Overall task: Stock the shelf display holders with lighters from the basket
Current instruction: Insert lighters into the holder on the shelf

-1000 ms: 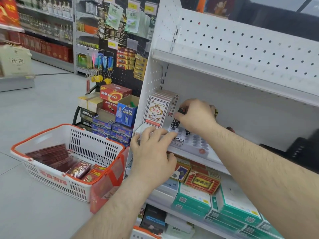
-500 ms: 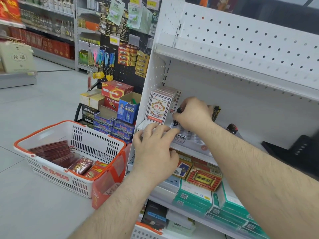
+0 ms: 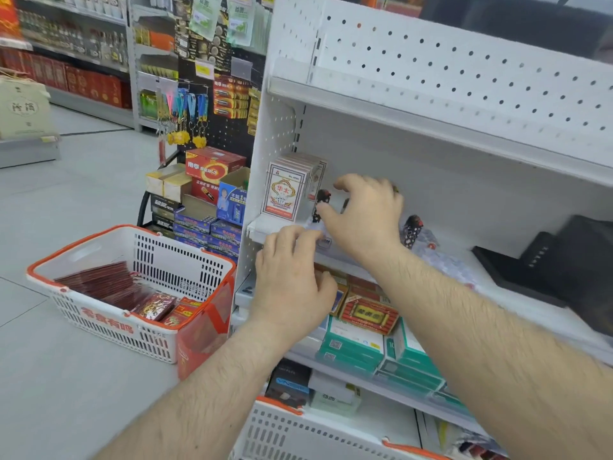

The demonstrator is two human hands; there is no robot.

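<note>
Lighter (image 3: 321, 204) now stands seated in holder tray (image 3: 335, 247) beside card packs (image 3: 285, 190), right hand (image 3: 366, 215) lifting off with fingers spread, left hand (image 3: 292, 277) flat, bracing tray's front edge.

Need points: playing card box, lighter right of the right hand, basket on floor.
playing card box (image 3: 281, 194), head view, front face.
lighter (image 3: 410, 231), head view, patterned body.
basket (image 3: 109, 322), head view, front wall.

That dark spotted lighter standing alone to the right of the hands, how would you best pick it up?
Pinch the dark spotted lighter near its top, coming from above and the front. It stands nearly upright in the clear display holder, its lower end seated there, so only the upper body is free to grip, and probably lifts straight up.
</note>
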